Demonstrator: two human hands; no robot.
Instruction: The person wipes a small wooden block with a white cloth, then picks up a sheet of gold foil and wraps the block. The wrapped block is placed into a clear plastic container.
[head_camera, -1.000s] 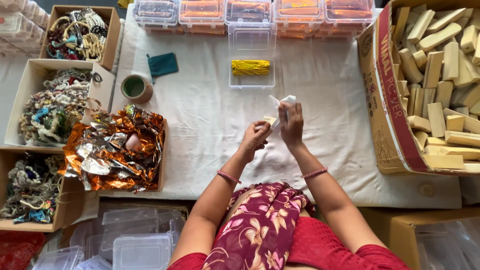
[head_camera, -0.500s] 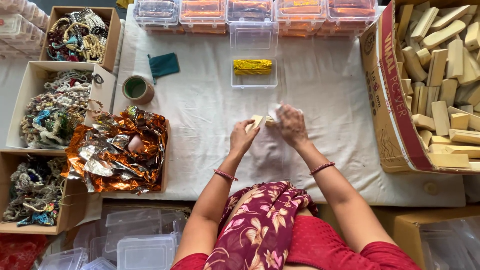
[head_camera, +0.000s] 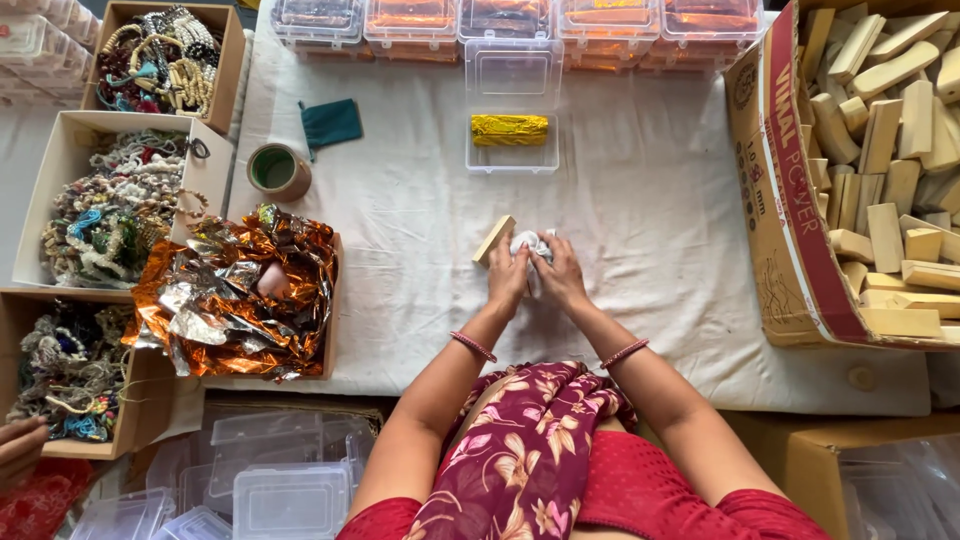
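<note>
At the centre of the frame, a wooden block (head_camera: 494, 240) and a crumpled white wrapping (head_camera: 528, 243) are gripped on the cloth-covered worktop (head_camera: 640, 220) — the left hand (head_camera: 507, 281) and right hand (head_camera: 560, 278) closed around them, side by side. An open clear box (head_camera: 512, 120) holding a yellow bundle (head_camera: 509, 129) is seen just above.

Both forearms reach forward, bangled wrists close; left hand (head_camera: 507, 280) and right hand (head_camera: 560, 282) meet, fingers curled.

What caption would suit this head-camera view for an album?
Both hands, left hand and right hand, work a white cloth around a wooden block on a cloth-covered table.
</note>
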